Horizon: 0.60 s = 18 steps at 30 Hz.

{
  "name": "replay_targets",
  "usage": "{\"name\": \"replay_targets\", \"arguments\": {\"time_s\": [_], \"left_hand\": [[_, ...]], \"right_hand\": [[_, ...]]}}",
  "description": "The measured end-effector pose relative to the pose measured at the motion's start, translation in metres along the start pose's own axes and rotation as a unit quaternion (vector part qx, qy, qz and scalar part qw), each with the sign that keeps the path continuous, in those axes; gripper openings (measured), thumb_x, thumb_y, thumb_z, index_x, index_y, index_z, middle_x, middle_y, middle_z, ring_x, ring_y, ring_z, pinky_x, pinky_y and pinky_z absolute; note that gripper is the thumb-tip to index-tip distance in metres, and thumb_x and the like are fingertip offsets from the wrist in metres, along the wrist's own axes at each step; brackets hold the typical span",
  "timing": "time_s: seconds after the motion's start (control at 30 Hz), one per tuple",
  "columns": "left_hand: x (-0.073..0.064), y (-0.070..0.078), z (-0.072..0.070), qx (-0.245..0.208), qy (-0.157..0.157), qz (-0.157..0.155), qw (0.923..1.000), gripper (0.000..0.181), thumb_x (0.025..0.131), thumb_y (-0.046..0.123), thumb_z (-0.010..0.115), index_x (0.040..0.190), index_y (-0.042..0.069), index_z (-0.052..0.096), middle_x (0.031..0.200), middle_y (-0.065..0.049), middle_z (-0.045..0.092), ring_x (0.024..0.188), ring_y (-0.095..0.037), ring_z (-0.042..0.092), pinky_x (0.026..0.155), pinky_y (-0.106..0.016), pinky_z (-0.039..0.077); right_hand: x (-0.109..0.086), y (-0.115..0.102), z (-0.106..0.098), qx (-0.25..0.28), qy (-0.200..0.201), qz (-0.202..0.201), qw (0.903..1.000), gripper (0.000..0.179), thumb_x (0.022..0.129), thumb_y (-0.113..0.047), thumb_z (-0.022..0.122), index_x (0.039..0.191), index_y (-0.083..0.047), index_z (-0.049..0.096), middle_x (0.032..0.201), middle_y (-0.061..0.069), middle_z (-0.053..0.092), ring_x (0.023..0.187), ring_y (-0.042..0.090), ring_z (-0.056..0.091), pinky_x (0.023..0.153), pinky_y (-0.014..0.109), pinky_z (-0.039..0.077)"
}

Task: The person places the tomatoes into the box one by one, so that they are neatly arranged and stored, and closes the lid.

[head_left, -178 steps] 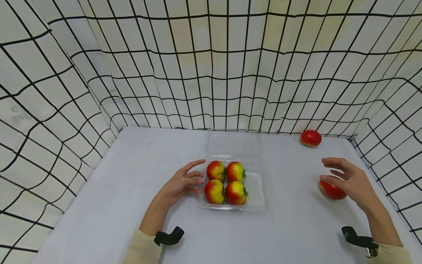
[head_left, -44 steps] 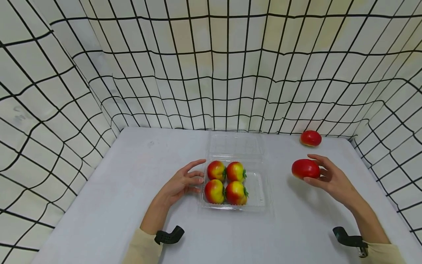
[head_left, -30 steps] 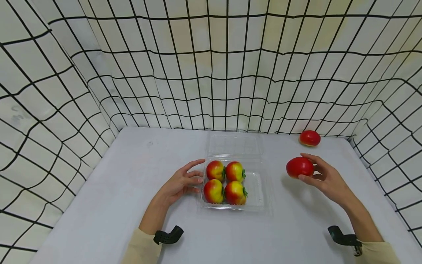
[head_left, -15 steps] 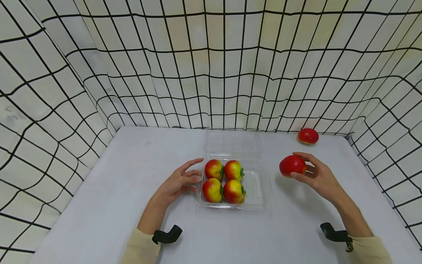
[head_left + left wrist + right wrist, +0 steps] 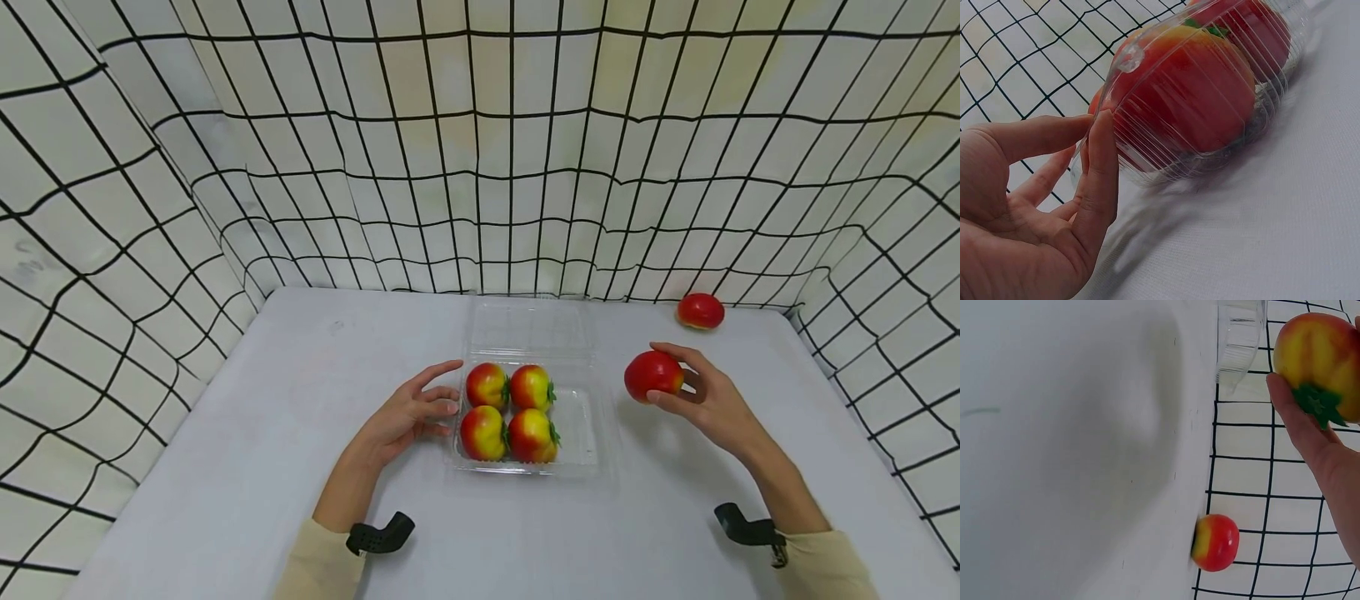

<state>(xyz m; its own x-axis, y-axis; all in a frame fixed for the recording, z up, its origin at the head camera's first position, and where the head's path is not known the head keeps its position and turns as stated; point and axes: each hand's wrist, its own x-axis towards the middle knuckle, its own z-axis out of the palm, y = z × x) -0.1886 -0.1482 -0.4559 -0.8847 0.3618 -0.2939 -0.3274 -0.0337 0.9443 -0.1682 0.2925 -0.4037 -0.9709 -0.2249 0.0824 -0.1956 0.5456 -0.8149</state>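
Observation:
A clear plastic clamshell box [image 5: 581, 427] stands mid-table, its lid [image 5: 531, 327] laid back. Several red-and-yellow persimmon-like fruits [image 5: 483, 433] fill its left side, green leafy tops facing right; the right part is bare. My left hand [image 5: 405, 417] pinches the box's left rim between thumb and finger, plain in the left wrist view. To the right of the box, my right hand [image 5: 716, 407] holds another persimmon-like fruit [image 5: 649, 377] above the table. In the right wrist view that fruit [image 5: 1316, 356] shows its green leafy top towards the palm; some fingers are hidden behind it.
One more red fruit [image 5: 701, 311] lies at the back right, close to the black netting [image 5: 510, 177]. The net, with white panels behind, walls the back and both sides of the white table [image 5: 330, 367].
My right hand has picked up the fruit at the right and carried it left, towards the box. The fruit has turned slightly. My left hand stays at the box's left rim.

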Motion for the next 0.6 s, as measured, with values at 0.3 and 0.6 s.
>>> {"name": "replay_targets", "arguments": {"time_s": [0.3,0.6], "left_hand": [[-0.001,0.002,0.001,-0.003,-0.003,0.002,1.0000,0.068,0.099,0.009,0.066,0.161,0.022,0.039,0.110,0.000,0.061,0.094,-0.015,0.065,0.077,-0.026,0.065],[-0.001,0.001,0.001,-0.001,-0.003,0.002,1.0000,0.067,0.099,0.009,0.066,0.160,0.024,0.041,0.110,0.000,0.061,0.096,-0.016,0.065,0.078,-0.026,0.065]], "right_hand": [[0.004,-0.005,0.005,-0.012,0.013,0.001,0.9998,0.082,0.090,-0.020,0.081,0.159,-0.015,0.037,0.155,0.022,0.046,0.136,0.043,0.049,0.086,0.008,0.050],[0.009,-0.006,0.014,-0.010,0.010,0.002,0.9999,0.076,0.090,-0.023,0.081,0.155,-0.016,0.041,0.151,0.020,0.050,0.134,0.037,0.049,0.086,0.011,0.053]]}}
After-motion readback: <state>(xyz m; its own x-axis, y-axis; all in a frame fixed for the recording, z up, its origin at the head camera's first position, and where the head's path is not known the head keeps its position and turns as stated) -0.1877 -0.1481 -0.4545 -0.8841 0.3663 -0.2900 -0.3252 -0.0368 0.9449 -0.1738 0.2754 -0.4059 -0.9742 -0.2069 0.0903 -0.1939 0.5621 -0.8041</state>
